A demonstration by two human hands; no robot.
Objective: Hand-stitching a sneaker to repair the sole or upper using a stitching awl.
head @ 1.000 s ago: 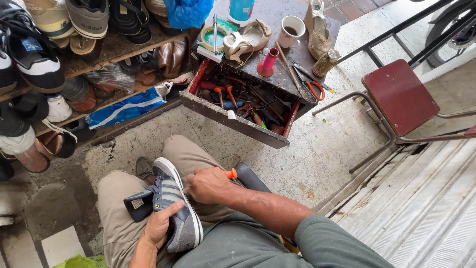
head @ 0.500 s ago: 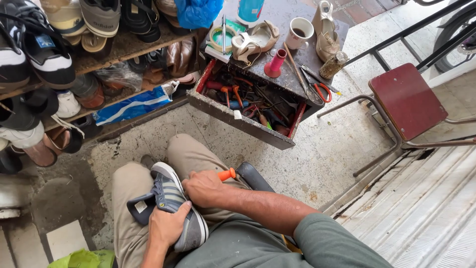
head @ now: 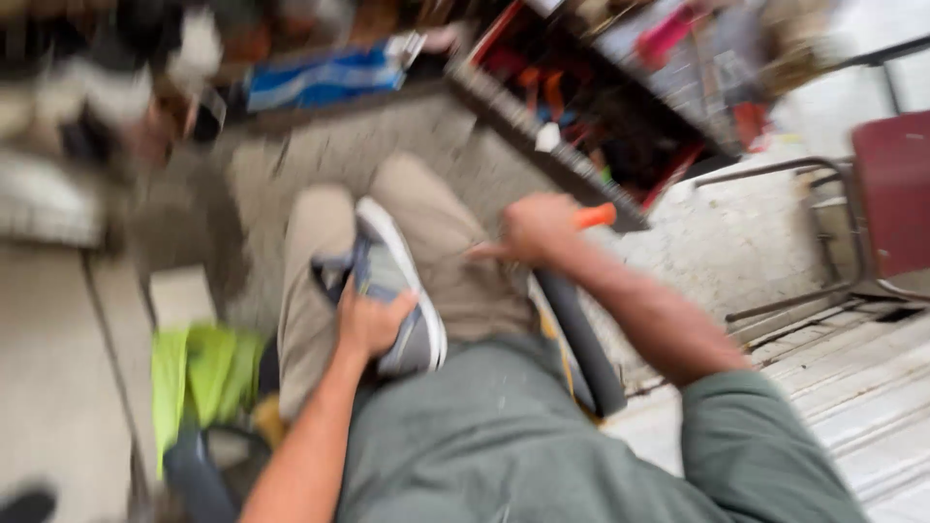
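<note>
The picture is blurred by head motion. My left hand [head: 373, 318] grips a grey sneaker [head: 399, 291] with a white sole, which rests on my lap over khaki trousers. My right hand [head: 538, 230] is closed around a tool with an orange handle [head: 595, 215]; the hand sits just right of the sneaker, above my right thigh. The tool's working end is hidden by the hand.
A red open toolbox [head: 591, 126] full of tools stands on the concrete floor ahead. A dark red chair [head: 891, 194] is at the right. A blue bag [head: 325, 76] lies by the shoe rack at the top left. Something bright green [head: 199, 378] sits at my left.
The camera has swung down and left, blurring everything. My right hand with the orange-handled tool has lifted slightly away from the sneaker. The left hand keeps its hold.
</note>
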